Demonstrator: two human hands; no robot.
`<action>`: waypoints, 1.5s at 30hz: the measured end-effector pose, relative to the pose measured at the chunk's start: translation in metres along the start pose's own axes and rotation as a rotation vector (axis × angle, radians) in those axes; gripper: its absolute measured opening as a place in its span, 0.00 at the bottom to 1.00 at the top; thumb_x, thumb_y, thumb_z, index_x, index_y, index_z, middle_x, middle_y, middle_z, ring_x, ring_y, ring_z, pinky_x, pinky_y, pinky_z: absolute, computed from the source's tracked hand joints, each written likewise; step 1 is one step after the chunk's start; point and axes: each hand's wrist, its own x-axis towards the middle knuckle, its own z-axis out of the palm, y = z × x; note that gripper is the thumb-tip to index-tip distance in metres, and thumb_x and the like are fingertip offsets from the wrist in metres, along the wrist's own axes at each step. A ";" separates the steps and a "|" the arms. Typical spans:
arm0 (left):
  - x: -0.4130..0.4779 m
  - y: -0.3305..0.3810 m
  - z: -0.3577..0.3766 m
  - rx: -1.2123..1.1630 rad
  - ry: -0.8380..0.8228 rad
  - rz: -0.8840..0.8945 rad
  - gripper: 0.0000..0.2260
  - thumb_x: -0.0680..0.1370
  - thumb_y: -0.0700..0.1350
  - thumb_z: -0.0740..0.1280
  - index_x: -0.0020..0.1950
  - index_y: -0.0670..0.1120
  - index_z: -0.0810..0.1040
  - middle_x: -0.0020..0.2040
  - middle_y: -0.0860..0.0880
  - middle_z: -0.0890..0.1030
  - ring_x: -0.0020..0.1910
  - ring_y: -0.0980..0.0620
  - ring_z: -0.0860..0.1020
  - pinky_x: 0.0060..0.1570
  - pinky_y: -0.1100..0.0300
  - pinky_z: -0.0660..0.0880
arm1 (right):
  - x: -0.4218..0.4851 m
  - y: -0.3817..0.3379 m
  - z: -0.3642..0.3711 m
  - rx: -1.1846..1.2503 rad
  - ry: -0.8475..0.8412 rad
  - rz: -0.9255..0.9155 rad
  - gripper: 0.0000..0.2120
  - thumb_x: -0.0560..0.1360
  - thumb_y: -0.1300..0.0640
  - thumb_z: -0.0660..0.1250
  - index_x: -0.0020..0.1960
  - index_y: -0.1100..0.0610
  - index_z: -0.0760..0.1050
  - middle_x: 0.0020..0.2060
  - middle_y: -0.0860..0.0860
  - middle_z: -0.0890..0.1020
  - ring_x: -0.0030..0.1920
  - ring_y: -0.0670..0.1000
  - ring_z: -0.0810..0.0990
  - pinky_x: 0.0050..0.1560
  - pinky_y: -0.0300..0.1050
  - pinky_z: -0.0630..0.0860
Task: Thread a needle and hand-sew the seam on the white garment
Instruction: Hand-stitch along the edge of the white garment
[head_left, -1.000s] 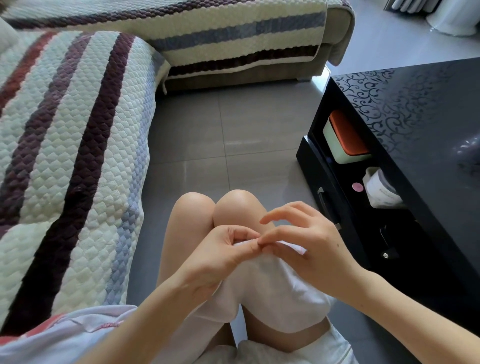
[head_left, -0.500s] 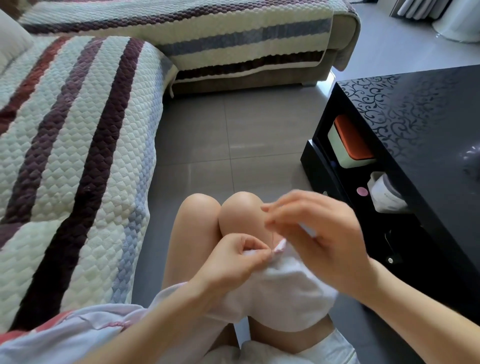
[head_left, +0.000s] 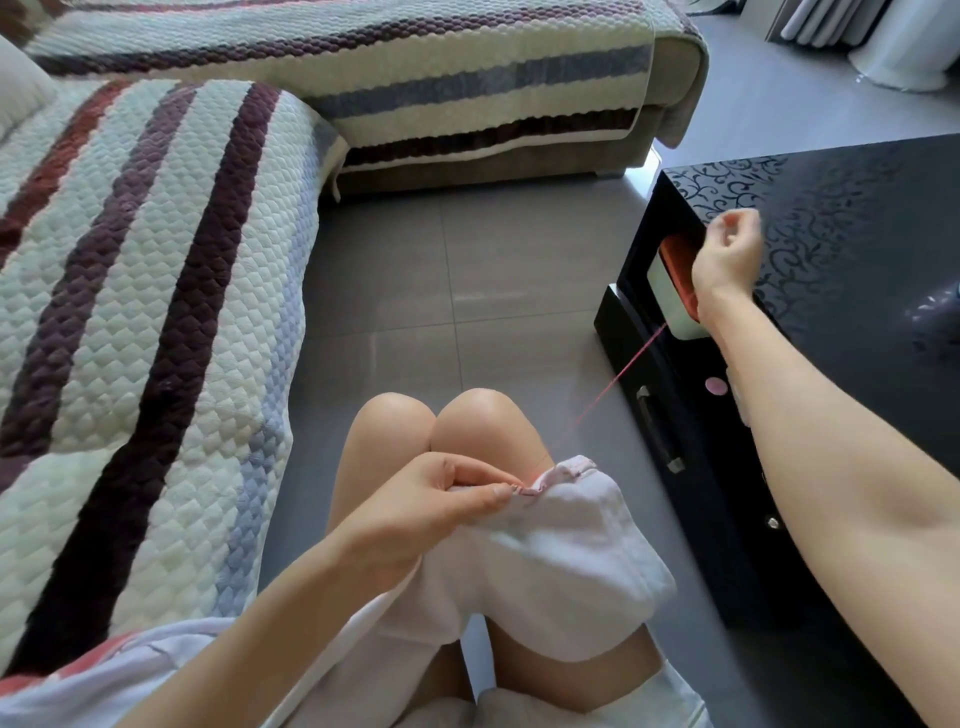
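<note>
Two striped sofa covers border grey tiles facing a black table.

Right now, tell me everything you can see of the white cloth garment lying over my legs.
The soft white cloth garment looks like thin, slightly textured cotton. It drapes over the right leg just behind the knee, bulging there, and hangs in a long fold between the legs. Its upper edge is a puckered, pale pink hem. The left hand pinches that hem, and a taut pink thread runs from it towards the raised right hand.
</note>
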 end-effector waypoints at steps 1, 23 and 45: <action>0.000 -0.001 0.000 -0.006 0.003 0.000 0.09 0.77 0.38 0.67 0.43 0.47 0.86 0.42 0.50 0.86 0.43 0.58 0.82 0.45 0.67 0.75 | 0.003 0.005 0.001 -0.120 0.031 -0.021 0.05 0.81 0.57 0.56 0.50 0.55 0.70 0.38 0.46 0.72 0.40 0.48 0.72 0.40 0.44 0.71; -0.001 0.003 -0.004 0.046 -0.022 0.040 0.08 0.78 0.39 0.67 0.48 0.46 0.85 0.44 0.53 0.86 0.47 0.62 0.80 0.47 0.71 0.72 | -0.155 -0.051 -0.014 -0.312 -1.547 -0.286 0.07 0.76 0.57 0.68 0.42 0.60 0.78 0.37 0.61 0.80 0.34 0.49 0.73 0.38 0.49 0.73; -0.005 0.006 -0.004 0.002 -0.052 0.031 0.08 0.77 0.37 0.66 0.46 0.45 0.85 0.43 0.51 0.85 0.45 0.60 0.81 0.47 0.69 0.74 | -0.126 -0.034 0.002 -0.180 -1.175 -0.140 0.09 0.74 0.47 0.69 0.51 0.48 0.84 0.46 0.47 0.85 0.51 0.48 0.80 0.48 0.42 0.73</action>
